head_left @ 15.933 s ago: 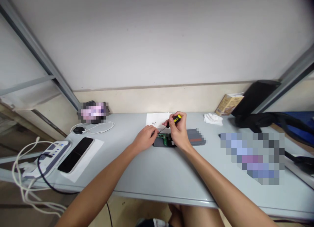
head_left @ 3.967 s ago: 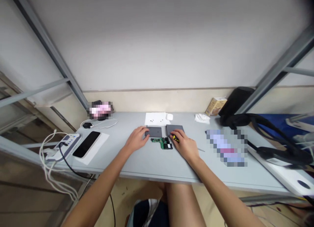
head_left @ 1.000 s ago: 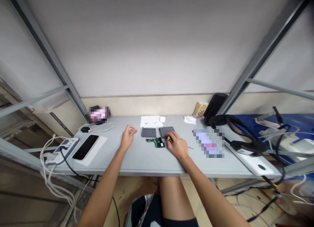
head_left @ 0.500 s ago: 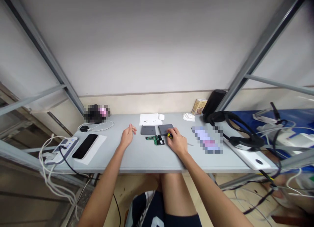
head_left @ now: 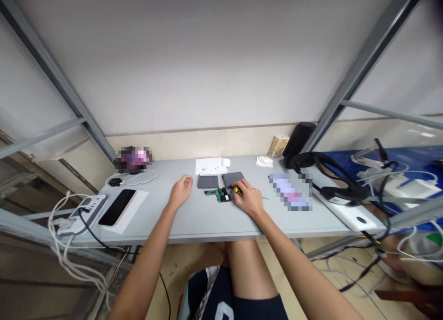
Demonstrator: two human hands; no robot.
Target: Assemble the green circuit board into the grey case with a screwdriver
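My right hand is closed around a screwdriver with a yellow and black handle; its thin shaft sticks out to the right, below the hand. The fingers are beside a dark grey casing half. Another dark grey casing half lies to its left. Just in front of the two is a green circuit board with black parts on it. My left hand hovers left of these pieces, its fingers curled in toward the thumb. Whatever they may hold is hidden.
Small dark screws lie on a white paper behind the casings, beside a white case. A phone and a power strip occupy the left. Crumpled tissue, a blurred-out device and a headset are on the right.
The fingers of my left hand have curled in from a looser, more spread pose. My right hand keeps the screwdriver. The whole view has shifted slightly.
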